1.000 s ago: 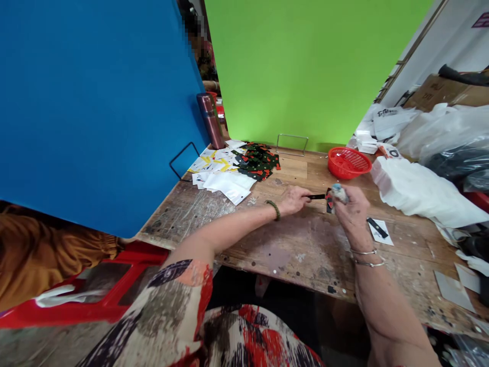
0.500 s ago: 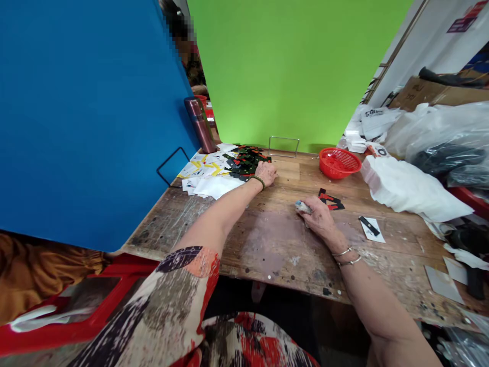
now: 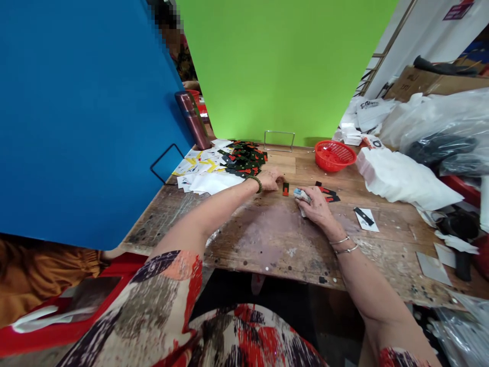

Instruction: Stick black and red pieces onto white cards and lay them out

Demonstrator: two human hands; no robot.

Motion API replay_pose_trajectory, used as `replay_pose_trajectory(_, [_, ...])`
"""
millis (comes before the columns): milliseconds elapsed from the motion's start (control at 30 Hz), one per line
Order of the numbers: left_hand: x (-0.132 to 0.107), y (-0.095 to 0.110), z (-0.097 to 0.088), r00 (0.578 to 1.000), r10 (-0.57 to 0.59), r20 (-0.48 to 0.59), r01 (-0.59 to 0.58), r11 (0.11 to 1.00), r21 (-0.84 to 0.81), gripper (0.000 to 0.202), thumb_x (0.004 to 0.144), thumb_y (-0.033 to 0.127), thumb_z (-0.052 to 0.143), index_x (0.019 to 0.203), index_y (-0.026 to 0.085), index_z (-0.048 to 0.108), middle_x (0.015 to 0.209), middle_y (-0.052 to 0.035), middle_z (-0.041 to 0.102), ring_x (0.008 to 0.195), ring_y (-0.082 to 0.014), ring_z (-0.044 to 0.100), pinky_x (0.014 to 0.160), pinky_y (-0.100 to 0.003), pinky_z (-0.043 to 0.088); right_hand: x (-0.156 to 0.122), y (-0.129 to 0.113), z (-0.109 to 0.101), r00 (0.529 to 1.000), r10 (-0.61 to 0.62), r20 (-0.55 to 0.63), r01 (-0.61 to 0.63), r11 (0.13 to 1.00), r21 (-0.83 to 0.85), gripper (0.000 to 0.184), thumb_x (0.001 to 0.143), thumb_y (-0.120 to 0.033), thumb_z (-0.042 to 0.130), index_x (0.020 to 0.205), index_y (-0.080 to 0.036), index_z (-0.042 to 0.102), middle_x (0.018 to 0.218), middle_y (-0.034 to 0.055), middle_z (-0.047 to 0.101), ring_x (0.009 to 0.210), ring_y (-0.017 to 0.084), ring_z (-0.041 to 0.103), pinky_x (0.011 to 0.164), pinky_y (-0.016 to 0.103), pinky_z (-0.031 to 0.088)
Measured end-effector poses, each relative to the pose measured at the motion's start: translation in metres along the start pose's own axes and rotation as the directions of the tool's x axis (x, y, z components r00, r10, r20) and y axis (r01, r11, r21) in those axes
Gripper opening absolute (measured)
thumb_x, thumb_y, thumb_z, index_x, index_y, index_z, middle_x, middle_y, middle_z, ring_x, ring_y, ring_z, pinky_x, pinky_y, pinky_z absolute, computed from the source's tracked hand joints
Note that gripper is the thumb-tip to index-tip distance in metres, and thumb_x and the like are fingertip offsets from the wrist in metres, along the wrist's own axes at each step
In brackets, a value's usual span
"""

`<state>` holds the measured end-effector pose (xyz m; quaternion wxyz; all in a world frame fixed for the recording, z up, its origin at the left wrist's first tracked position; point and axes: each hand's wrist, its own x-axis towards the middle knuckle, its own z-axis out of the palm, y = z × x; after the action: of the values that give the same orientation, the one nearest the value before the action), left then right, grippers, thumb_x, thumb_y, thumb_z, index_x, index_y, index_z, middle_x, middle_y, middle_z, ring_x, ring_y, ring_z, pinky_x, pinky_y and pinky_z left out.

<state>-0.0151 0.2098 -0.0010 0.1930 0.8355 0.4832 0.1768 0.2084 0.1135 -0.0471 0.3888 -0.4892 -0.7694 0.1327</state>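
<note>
My left hand [image 3: 271, 179] reaches over the table, fingers stretched out and apart. Just off its fingertips lies a small black piece with a red tab shape [image 3: 286, 189]. A pile of similar black-and-red pieces [image 3: 244, 158] is behind that hand. My right hand [image 3: 318, 205] is closed around a crumpled white-and-blue wad [image 3: 301, 194], perhaps cloth or paper, low over the tabletop. Beyond its knuckles several more black-and-red pieces [image 3: 331, 196] lie together. Further right, a black strip [image 3: 363, 216] rests on a white card [image 3: 371, 224].
A red plastic basket [image 3: 334, 157] stands at the back right, beside a white wrapped bundle [image 3: 405, 176]. White and yellow papers [image 3: 200, 165] and a flask [image 3: 194, 122] are at left. Green [image 3: 290, 66] and blue panels [image 3: 87, 112] border the wooden table [image 3: 237, 255].
My left hand has come away from the pile toward me, and a single black-and-red piece now lies beside its fingertips. The right hand still holds the wad. The view has shifted slightly.
</note>
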Motion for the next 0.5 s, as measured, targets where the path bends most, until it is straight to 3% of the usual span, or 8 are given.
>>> replay_pose_trajectory(100, [0.007, 0.011, 0.000, 0.978, 0.125, 0.165, -0.143, 0.984, 0.103, 0.045, 0.071, 0.018, 0.072, 0.115, 0.027, 0.075, 0.133, -0.0031, 0.065, 0.120, -0.0225, 0.060, 0.102, -0.029, 0.044, 0.000, 0.000, 0.000, 1.000, 0.006, 0.002, -0.006, 1.000, 0.016, 0.038, 0.080, -0.027, 0.065, 0.117, -0.021, 0.069, 0.108, 0.0122, 0.067, 0.104, 0.029, 0.059, 0.098, 0.048, 0.048])
replay_pose_trajectory(167, [0.009, 0.017, -0.002, 0.959, 0.156, 0.237, -0.186, 0.977, 0.108, 0.031, 0.071, 0.019, 0.074, 0.101, 0.028, 0.078, 0.126, -0.0009, 0.069, 0.118, -0.0223, 0.060, 0.101, -0.028, 0.043, 0.001, 0.001, -0.001, 1.000, 0.001, 0.010, -0.002, 1.000, 0.029, 0.037, 0.081, -0.027, 0.065, 0.117, -0.022, 0.069, 0.108, 0.0120, 0.068, 0.105, 0.029, 0.059, 0.098, 0.048, 0.048])
replay_pose_trajectory(233, [0.008, 0.022, -0.004, 0.955, 0.129, 0.269, -0.159, 0.983, 0.093, 0.018, 0.069, 0.020, 0.077, 0.086, 0.025, 0.077, 0.106, -0.0008, 0.073, 0.104, -0.0215, 0.063, 0.089, -0.026, 0.045, 0.001, 0.001, -0.001, 1.000, 0.004, 0.005, -0.004, 0.999, 0.035, 0.035, 0.083, -0.030, 0.065, 0.116, -0.021, 0.069, 0.106, 0.0120, 0.069, 0.104, 0.029, 0.059, 0.097, 0.049, 0.048])
replay_pose_trajectory(333, [-0.003, 0.026, -0.003, 0.978, 0.043, 0.205, -0.045, 0.999, 0.004, 0.010, 0.067, 0.017, 0.077, 0.073, 0.022, 0.071, 0.078, 0.0014, 0.068, 0.079, -0.0177, 0.059, 0.068, -0.025, 0.040, 0.002, -0.003, 0.001, 0.998, -0.004, -0.056, 0.006, 0.999, 0.036, 0.036, 0.085, -0.030, 0.063, 0.119, -0.021, 0.068, 0.109, 0.0127, 0.069, 0.106, 0.030, 0.059, 0.100, 0.050, 0.048])
replay_pose_trajectory(400, [-0.015, 0.030, 0.001, 0.988, 0.026, 0.150, -0.005, 0.991, -0.136, 0.008, 0.069, 0.013, 0.071, 0.070, 0.021, 0.068, 0.069, 0.0035, 0.063, 0.071, -0.0151, 0.054, 0.064, -0.025, 0.037, 0.001, -0.010, 0.002, 0.995, -0.059, -0.078, 0.062, 0.998, 0.033, 0.041, 0.086, -0.028, 0.060, 0.126, -0.021, 0.066, 0.120, 0.0145, 0.067, 0.114, 0.030, 0.058, 0.104, 0.051, 0.047])
replay_pose_trajectory(500, [-0.033, 0.036, 0.007, 0.996, 0.053, 0.076, -0.023, 0.936, -0.351, 0.011, 0.072, 0.008, 0.062, 0.066, 0.018, 0.063, 0.064, 0.0045, 0.058, 0.066, -0.0122, 0.050, 0.065, -0.024, 0.037, -0.001, -0.018, 0.002, 0.985, -0.171, -0.015, 0.171, 0.985, 0.011, 0.050, 0.086, -0.022, 0.056, 0.136, -0.021, 0.062, 0.132, 0.0153, 0.063, 0.122, 0.030, 0.057, 0.107, 0.051, 0.045])
